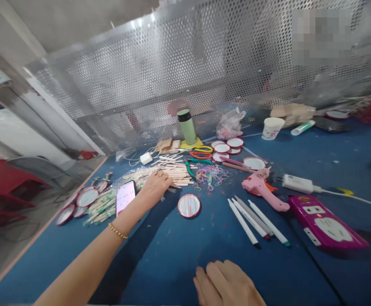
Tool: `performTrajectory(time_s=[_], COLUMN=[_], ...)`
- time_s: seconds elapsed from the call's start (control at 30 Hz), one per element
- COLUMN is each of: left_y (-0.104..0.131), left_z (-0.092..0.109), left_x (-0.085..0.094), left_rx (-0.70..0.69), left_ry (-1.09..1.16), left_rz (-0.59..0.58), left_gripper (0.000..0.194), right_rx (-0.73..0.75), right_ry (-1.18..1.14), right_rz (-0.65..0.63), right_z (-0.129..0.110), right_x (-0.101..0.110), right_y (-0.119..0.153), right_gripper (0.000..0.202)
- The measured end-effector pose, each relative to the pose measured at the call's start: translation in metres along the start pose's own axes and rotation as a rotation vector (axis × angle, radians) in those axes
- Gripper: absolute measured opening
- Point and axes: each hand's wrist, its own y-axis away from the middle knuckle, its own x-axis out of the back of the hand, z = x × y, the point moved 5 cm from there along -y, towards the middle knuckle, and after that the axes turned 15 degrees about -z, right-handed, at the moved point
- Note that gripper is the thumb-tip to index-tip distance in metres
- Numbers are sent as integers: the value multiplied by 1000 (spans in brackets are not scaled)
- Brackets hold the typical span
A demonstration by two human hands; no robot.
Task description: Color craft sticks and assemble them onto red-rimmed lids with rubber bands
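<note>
My left hand (156,187), with a ring and a gold bead bracelet, reaches onto the pile of wooden craft sticks (181,173). Its fingers are pinched together on a stick at the near side of the pile. Close to the lower edge, my right hand (228,284) is closed, fingers curled; a bit of dark red shows at its fingertips, and what it holds, if anything, is hidden. Between the hands lies a round red-rimmed disc (189,206) with a shiny face. A lit phone (125,197) lies beside my left wrist. Colourful small clips (212,175) are heaped right of the sticks.
Several pens (255,221), a pink glue gun (265,191) and a purple power strip (327,223) lie at right. Behind are scissors (201,152), a green bottle (187,127), more discs (222,148) and a paper cup (272,128). A perforated metal panel (172,76) borders the table.
</note>
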Motion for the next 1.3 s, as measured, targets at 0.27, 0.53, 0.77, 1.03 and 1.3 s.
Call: performTrajectory(time_s=[0.27,0.53,0.77,1.03,1.3], left_y=[-2,-6,25,53,58], left_z=[1,-5,12,99,102], left_x=[9,16,56,37,26], left_rx=[-58,-69,9,-37,-31], left_ry=[-61,85,856,1964,2036], left_rz=[105,67,285,59,25], left_gripper=[14,25,16,20,20], right_rx=[8,-61,-119,-491,-647], right_ry=[124,108,-219,306,418], right_rz=[-44,-147,-50,-106,-520], right_z=[-2,-3,4,72,105], right_x=[-1,-1,19,57,40], right_y=[2,2,4,11,3], right_gripper=[13,16,28,33,27])
